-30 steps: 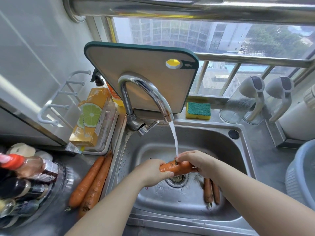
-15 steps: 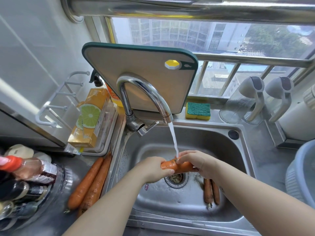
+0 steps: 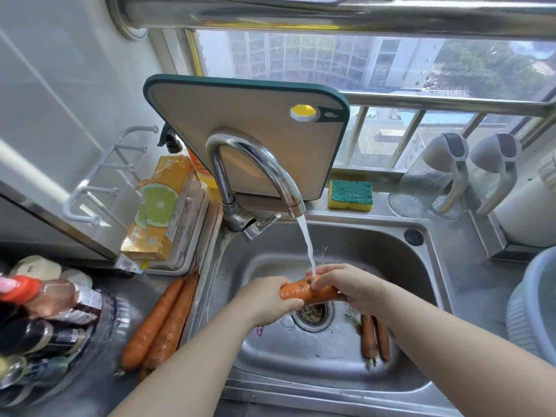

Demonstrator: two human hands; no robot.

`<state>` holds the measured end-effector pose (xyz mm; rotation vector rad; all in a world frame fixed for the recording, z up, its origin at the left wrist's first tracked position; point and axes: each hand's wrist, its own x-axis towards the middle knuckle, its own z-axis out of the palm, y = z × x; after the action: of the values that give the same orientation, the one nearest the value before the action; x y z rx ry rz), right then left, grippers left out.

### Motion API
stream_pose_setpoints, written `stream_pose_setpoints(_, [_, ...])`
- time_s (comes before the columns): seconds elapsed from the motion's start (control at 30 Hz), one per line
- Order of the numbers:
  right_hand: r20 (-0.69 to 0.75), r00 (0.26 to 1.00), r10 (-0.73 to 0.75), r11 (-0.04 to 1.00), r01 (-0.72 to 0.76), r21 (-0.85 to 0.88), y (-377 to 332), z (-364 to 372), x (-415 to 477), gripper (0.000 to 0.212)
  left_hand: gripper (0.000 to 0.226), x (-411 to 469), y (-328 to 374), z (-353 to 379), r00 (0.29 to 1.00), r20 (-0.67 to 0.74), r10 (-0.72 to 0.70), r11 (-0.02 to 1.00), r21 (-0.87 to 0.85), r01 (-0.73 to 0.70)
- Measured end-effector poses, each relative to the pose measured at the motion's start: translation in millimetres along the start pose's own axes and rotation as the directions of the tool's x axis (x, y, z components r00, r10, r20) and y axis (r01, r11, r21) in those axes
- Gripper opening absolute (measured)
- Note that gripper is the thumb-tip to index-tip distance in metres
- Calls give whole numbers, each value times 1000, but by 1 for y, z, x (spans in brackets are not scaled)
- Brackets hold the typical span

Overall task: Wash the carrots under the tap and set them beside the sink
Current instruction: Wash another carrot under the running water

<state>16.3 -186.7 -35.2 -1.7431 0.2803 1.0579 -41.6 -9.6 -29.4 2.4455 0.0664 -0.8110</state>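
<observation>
An orange carrot (image 3: 304, 291) lies crosswise under the running stream from the chrome tap (image 3: 255, 164), over the drain of the steel sink (image 3: 373, 236). My left hand (image 3: 267, 296) grips its left end and my right hand (image 3: 349, 284) holds its right part, fingers on top where the water lands. Two carrots (image 3: 374, 338) lie on the sink floor to the right of the drain. Two more carrots (image 3: 159, 323) rest on the counter just left of the sink.
A cutting board (image 3: 249, 133) leans behind the tap. A sponge (image 3: 350, 195) sits on the back ledge, with clear jugs (image 3: 430, 182) to its right. An orange box (image 3: 159, 209) in a tray and several bottles (image 3: 39, 314) crowd the left counter. A grey basin (image 3: 535, 302) stands at the right.
Both hands still hold the carrot under the stream; the grip has shifted slightly along it, as in rubbing. The other carrots have not moved.
</observation>
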Motion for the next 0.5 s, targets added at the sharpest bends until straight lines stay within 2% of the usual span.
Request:
stream_pose_setpoints(0.2, [-115, 993, -19, 1000, 19, 4, 2, 0, 2, 9, 32, -1, 7, 9, 996, -87, 5, 995, 100, 3])
stream_pose_setpoints(0.27, [-76, 997, -10, 1000, 10, -6, 2, -4, -1, 12, 32, -2, 8, 9, 997, -75, 1, 997, 80, 5])
stream_pose_setpoints(0.37, [39, 999, 6, 997, -9, 76, 0, -8, -8, 24, 31, -3, 3, 5, 998, -67, 0, 999, 52, 3])
stream_pose_setpoints(0.5, [12, 1000, 7, 997, -8, 80, -1, -4, -10, 31, 33, -6, 2, 4, 995, -95, 8, 998, 58, -2])
